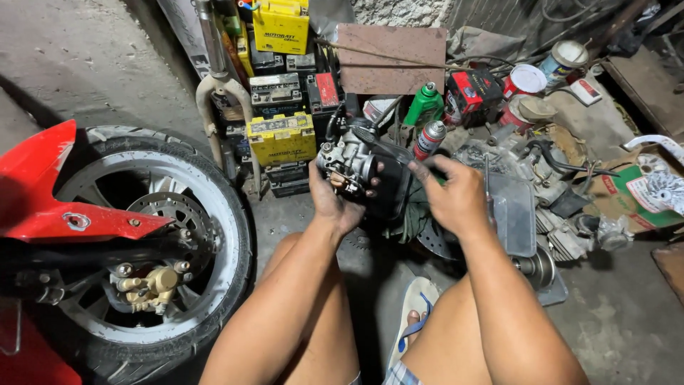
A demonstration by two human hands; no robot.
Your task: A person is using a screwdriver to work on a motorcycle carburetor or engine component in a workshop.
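Red-fendered motorcycle wheel (135, 242), stacked yellow batteries (281, 139), green bottle (425, 105), spray can (429, 139), paint tins (525, 80), rusty metal sheet (392, 58)

floor (627, 328): grey concrete; wall (399, 11): rough plaster; light: dim

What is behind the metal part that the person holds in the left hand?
Behind the carburetor in the left hand stand stacked batteries, yellow and black, and a green bottle. The floor directly behind it is hidden by the part and a black piece.
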